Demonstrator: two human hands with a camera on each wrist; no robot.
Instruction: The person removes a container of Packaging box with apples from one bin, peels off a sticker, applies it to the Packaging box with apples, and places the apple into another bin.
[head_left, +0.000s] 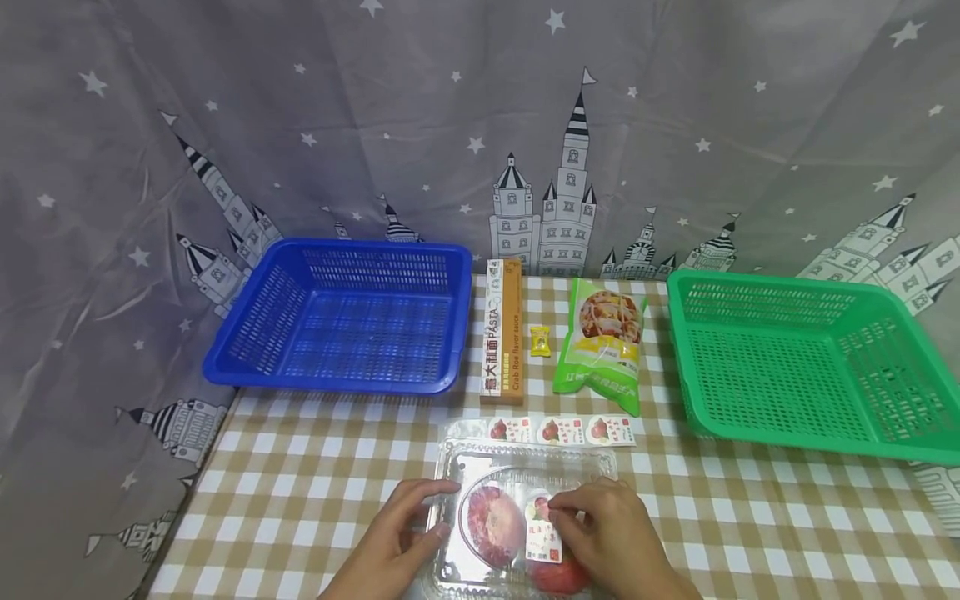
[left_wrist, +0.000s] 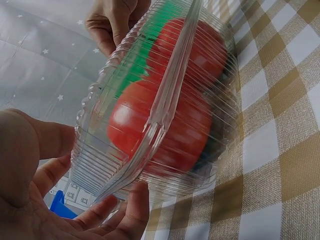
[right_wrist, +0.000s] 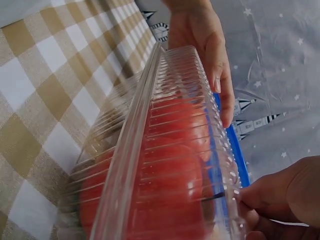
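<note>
Clear plastic box [head_left: 480, 454] with red round fruit [left_wrist: 192, 120] inside sits at the lower middle of the head view, its lid down, flat on the checked desk [head_left: 750, 521]. We judge the step in hand to be setting a printed label [head_left: 543, 537] on the lid: it lies over the right half of the top, upright to our eye, though we cannot tell whether it is stuck all over. Our right grip [head_left: 618, 533] is narrow, thumb and forefinger closed at the label's upper right edge and, by the look of it, pinching it. Our left grip [head_left: 405, 533] is wide, thumb and fingers apart, resting against the box's left side as if to steady it. A strip of more labels [head_left: 579, 432] lies just beyond the box, with the pasta carton [head_left: 502, 333], yellow packet [head_left: 540, 340] and green bag [head_left: 602, 350] farther up, between the blue basket [head_left: 322, 383] at left and the green basket [head_left: 678, 367] at right. As we see it, the next move calls for keeping the box still, letting go of the edge gently, and smoothing the label down without denting the thin lid.
</note>
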